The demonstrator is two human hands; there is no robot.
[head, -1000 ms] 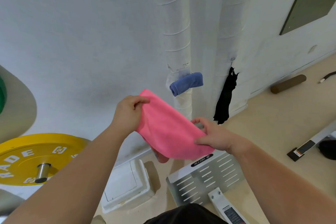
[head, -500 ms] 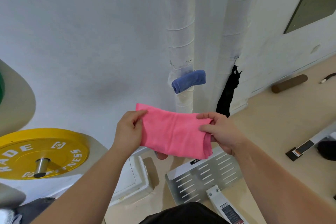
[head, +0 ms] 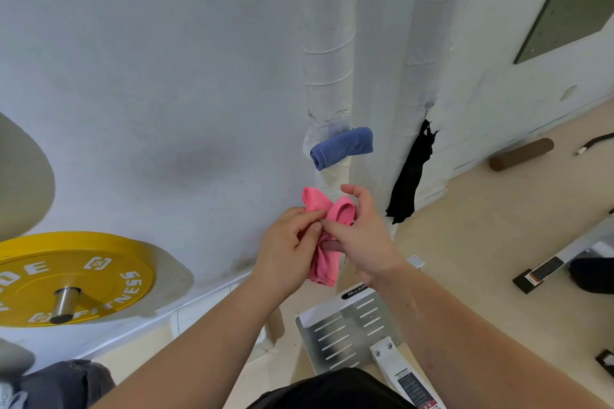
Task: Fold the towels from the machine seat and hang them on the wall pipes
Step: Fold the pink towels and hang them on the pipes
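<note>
Two white-wrapped wall pipes (head: 327, 43) run upright ahead. Yellow weight plate (head: 66, 279) sits low on the left.

On the pipes: black cloth (head: 410, 176) hangs limp from the right one. Blue towel (head: 342, 147) is rolled and lodged against the left one; what bears it is hidden.

Pink towel (head: 320, 264) is held in the air just below the blue one, bunched between both hands, two lobes poking up and a tail drooping. Left hand (head: 282, 252) has its fingers curled round the gathered middle. Right hand (head: 363, 237) pinches the cloth with thumb and forefinger, the other fingers lifted clear. Fold count: cannot tell, too crumpled.

Judgement: thin, light, wholly limp cloth with no stiffness to hold a crease, so it would likely slump open if held at one point only. Not slippery, not fragile. Best taken at the doubled edge, a pinch near each end, kept taut until draped or tucked on a pipe.
</note>
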